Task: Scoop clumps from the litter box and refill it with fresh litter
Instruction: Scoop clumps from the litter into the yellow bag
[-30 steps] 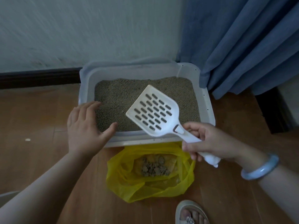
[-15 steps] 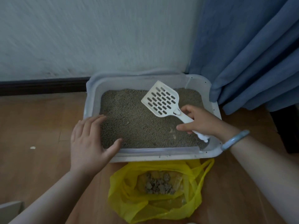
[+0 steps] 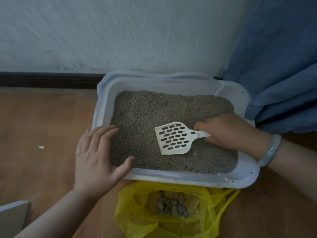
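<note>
Two broad surfaces take up most of the view: a pale textured wall point(image 3: 120, 31) at the back and a wooden floor point(image 3: 42, 126) below it, parted by a dark baseboard point(image 3: 48, 79). A blue curtain point(image 3: 277, 66) hangs down the right side, its folds touching the far right corner of the litter box point(image 3: 188, 179).

The box, a white rectangular tray with rounded corners, sits on the floor against the wall and holds a fairly even bed of grey-brown litter point(image 3: 154, 109). Just in front of its near rim lies an open yellow plastic bag point(image 3: 137, 217), with one handle loop stretched out to the right.

The left hand point(image 3: 97, 160) rests on the near left corner of the box, fingers straight and slightly spread. Its fingertips reach over the rim above the litter, its thumb lies along the near wall, and it holds nothing. The right hand point(image 3: 229, 131) is inside the box at the right, fingers curled round the handle of the scoop point(image 3: 174, 138).

The white slotted scoop lies low and nearly flat on the litter in the middle of the box, head pointing left. Whether its edge is dug in cannot be told.

A small heap of grey clumps point(image 3: 171, 205) sits in the bag. A pale bracelet point(image 3: 270, 152) circles the right wrist, above the box's right rim. A tiny white scrap point(image 3: 41, 147) lies on the floor, well left of the box.
</note>
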